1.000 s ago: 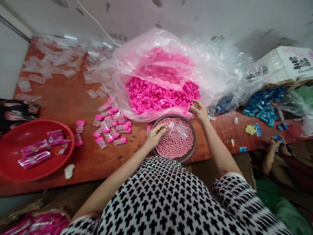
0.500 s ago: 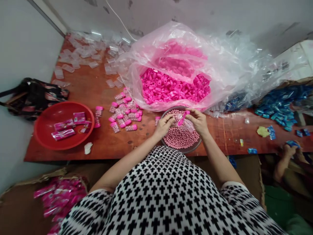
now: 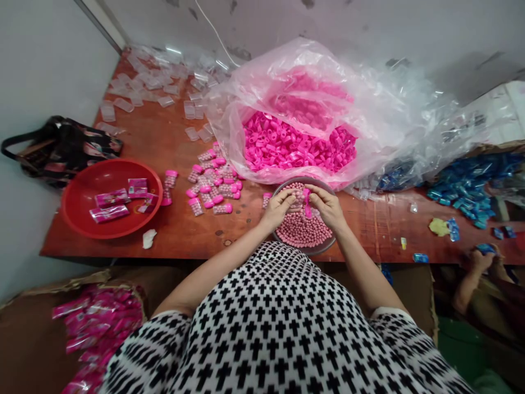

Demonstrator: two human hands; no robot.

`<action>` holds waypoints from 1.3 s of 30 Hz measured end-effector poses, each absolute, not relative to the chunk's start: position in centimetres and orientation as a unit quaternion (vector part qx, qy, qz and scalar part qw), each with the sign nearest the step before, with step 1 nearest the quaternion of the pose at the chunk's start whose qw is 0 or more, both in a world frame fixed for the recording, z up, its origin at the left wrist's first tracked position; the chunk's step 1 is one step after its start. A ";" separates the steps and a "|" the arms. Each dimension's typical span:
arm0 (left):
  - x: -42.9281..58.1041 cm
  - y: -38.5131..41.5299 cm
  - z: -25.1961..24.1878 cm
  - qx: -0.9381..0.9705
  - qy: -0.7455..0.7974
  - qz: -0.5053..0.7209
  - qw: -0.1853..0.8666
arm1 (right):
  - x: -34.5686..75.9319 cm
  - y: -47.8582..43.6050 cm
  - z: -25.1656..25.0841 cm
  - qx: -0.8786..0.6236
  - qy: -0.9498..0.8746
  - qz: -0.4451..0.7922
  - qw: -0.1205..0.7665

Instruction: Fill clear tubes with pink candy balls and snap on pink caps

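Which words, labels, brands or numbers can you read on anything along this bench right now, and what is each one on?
Nothing is legible.
Pink packets in the red basin: print too small to read.
Blue packets: too small to read.
White carton: any marks too blurred to read.

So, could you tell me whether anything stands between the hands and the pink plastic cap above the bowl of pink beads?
Nothing visible does: the right hand pinches the pink plastic cap, and the left hand is right beside it.
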State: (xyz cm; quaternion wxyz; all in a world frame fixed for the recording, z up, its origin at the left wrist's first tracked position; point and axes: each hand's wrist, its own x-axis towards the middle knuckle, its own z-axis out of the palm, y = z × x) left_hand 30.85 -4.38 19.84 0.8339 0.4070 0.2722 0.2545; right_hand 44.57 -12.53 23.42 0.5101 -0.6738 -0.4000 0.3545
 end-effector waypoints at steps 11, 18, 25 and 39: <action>30.3 -3.7 19.2 0.645 0.241 0.288 0.666 | 45.7 -13.1 26.2 -0.684 -0.576 0.179 0.410; 29.4 -3.7 19.9 0.679 0.260 0.309 0.613 | 45.3 -12.6 25.2 -0.624 -0.685 0.151 0.344; 28.5 -3.8 20.9 0.766 0.180 0.288 0.547 | 44.8 -14.1 25.2 -0.597 -0.733 0.146 0.293; 27.6 -3.1 21.9 0.733 0.164 0.216 0.624 | 44.2 -14.6 25.6 -0.606 -0.708 0.176 0.317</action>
